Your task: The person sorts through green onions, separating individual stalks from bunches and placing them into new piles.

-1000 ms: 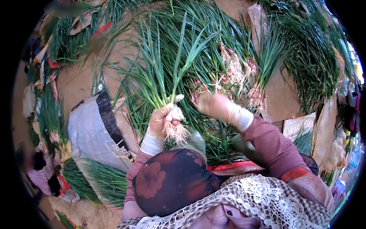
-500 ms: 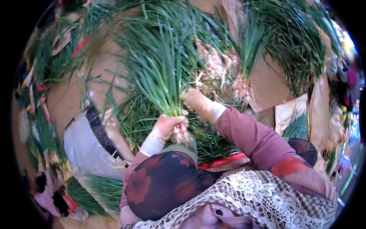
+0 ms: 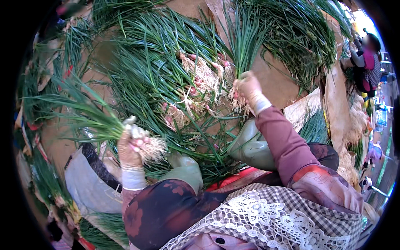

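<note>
Left hand, fingers closed, grips a bunch of green spring onions with white roots beside the heap's left edge. Right hand, fingers closed, clasps another green bunch upright over the piled onions. Advisable: grip just above roots, bulbs aligned.

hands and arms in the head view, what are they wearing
Both the left hand and the right hand wear thin, pale, dirt-stained gloves with whitish ribbed cuffs at the wrists. The right sleeve is plain maroon, turning to a mottled reddish print near the shoulder. The left sleeve is dark maroon with blotchy red patches.
</note>
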`<state>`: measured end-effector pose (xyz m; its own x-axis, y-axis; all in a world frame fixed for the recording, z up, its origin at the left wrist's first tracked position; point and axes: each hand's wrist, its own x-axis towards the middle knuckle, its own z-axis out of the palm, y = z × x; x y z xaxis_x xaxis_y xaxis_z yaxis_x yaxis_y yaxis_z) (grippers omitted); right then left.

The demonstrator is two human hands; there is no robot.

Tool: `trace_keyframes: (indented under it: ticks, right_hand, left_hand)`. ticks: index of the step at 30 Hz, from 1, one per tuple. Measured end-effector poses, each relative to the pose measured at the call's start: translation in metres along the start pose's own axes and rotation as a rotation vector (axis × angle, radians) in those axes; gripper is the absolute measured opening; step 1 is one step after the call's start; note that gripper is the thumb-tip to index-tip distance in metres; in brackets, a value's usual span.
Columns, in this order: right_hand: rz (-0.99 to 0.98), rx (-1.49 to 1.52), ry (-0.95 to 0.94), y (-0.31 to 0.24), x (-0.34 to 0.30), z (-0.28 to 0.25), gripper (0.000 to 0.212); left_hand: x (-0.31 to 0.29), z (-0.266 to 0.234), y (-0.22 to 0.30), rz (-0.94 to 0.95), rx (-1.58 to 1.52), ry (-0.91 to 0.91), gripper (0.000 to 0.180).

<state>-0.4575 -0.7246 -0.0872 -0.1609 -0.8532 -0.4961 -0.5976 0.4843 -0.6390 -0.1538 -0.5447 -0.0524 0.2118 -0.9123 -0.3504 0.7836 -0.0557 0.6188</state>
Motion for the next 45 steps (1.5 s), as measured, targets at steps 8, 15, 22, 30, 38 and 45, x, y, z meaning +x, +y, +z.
trace_keyframes:
  ticks: [8,15,22,30,38,45]
  right_hand:
    - [0.278,-0.201,0.103,0.006,0.039,0.01,0.057]
    - [-0.276,0.202,0.113,-0.001,0.06,-0.032,0.031]
    - [-0.417,0.049,-0.251,-0.096,-0.008,0.009,0.041]
    - [-0.535,-0.246,-0.697,-0.061,0.026,0.053,0.046]
    - [-0.549,-0.757,-0.252,-0.057,-0.047,0.046,0.031]
    - [-0.716,-0.74,-0.251,-0.049,-0.087,0.056,0.027]
  left_hand:
    - [-0.002,0.01,-0.04,-0.191,0.021,0.026,0.041]
    - [-0.009,0.03,-0.003,0.13,0.156,0.087,0.052]
    - [-0.009,0.019,-0.023,-0.135,-0.039,-0.136,0.023]
    - [-0.006,-0.002,-0.042,-0.147,-0.083,0.034,0.042]
    - [-0.009,-0.004,-0.052,-0.282,-0.063,0.008,0.037]
    - [0.002,0.003,-0.059,-0.308,-0.011,-0.008,0.023]
